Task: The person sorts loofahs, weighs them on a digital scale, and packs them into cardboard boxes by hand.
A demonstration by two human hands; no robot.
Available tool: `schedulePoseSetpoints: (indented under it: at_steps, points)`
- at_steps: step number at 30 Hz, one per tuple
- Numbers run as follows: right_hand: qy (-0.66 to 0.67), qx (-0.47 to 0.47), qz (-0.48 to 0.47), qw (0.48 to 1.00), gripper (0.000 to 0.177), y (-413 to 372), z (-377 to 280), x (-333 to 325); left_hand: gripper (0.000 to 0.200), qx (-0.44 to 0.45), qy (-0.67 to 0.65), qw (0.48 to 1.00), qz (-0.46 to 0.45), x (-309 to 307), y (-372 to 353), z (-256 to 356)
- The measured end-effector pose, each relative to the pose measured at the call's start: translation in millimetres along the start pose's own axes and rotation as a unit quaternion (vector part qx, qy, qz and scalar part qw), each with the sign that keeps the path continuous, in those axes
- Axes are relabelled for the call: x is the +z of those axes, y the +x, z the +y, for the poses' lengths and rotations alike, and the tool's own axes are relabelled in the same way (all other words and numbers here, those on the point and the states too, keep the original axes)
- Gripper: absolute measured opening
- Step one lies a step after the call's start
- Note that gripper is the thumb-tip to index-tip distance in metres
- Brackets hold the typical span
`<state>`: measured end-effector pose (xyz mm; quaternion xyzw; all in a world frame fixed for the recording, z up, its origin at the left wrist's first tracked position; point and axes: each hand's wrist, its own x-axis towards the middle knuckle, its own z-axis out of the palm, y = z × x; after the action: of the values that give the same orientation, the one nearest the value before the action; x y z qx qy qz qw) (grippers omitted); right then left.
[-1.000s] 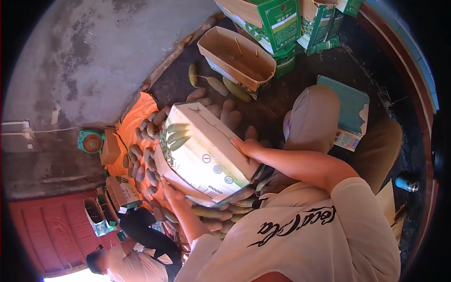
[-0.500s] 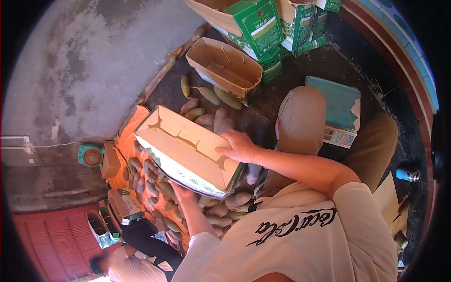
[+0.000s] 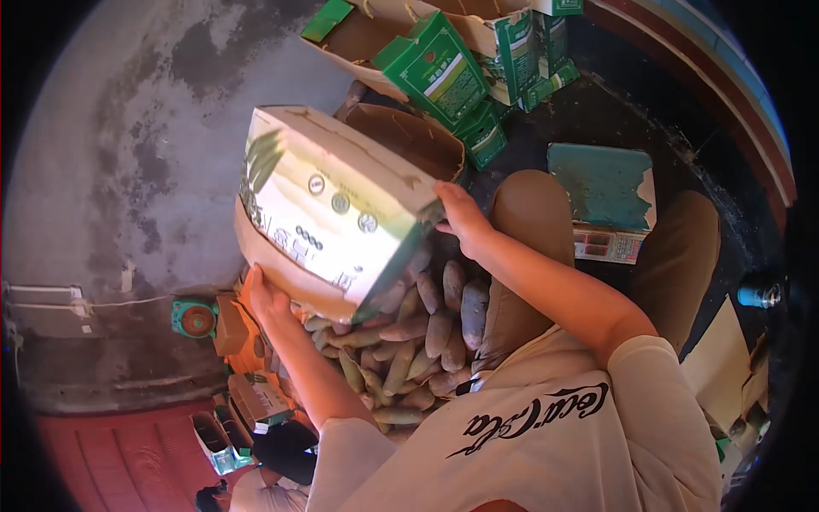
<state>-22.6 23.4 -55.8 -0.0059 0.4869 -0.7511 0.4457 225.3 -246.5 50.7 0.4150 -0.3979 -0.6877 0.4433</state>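
A white and green printed cardboard box (image 3: pixel 328 200) is held up in front of me, tipped so that its long printed side faces me and its inside is hidden. My left hand (image 3: pixel 270 294) is closed on the box's lower left edge. At the right end, my right hand (image 3: pixel 465 220) grips the upper corner. Below the box lies a heap of elongated brownish-green, potato-like produce (image 3: pixel 397 367), partly hidden behind it. Larger dark pieces (image 3: pixel 474 311) rest beside my knee.
An open brown carton (image 3: pixel 409 136) stands behind the held box. Green cartons (image 3: pixel 433 72) are stacked at the back. A worn teal-topped box (image 3: pixel 601 188) sits between my legs. A blue-capped container (image 3: pixel 759 294) is far right. Another person (image 3: pixel 264 491) is at lower left.
The box has been lifted and tipped, so its printed side shows instead of its inside. Both hands have moved with it, the right one from the inner rim to the upper corner.
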Motion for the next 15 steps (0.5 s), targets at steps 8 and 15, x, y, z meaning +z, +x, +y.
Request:
schedulePoseSetpoints:
  at_steps: [8, 15]
  points:
    - [-0.005, -0.032, 0.043, 0.999, 0.063, -8.0, 0.6, -16.9, 0.035, -0.041, -0.021, 0.997, 0.059, 87.2, 78.2, -48.4]
    - [-0.036, -0.047, -0.028, 0.998, 0.052, -17.5, 3.2, -21.9, 0.036, -0.024, 0.043, 0.998, 0.033, 129.7, 124.1, -89.4]
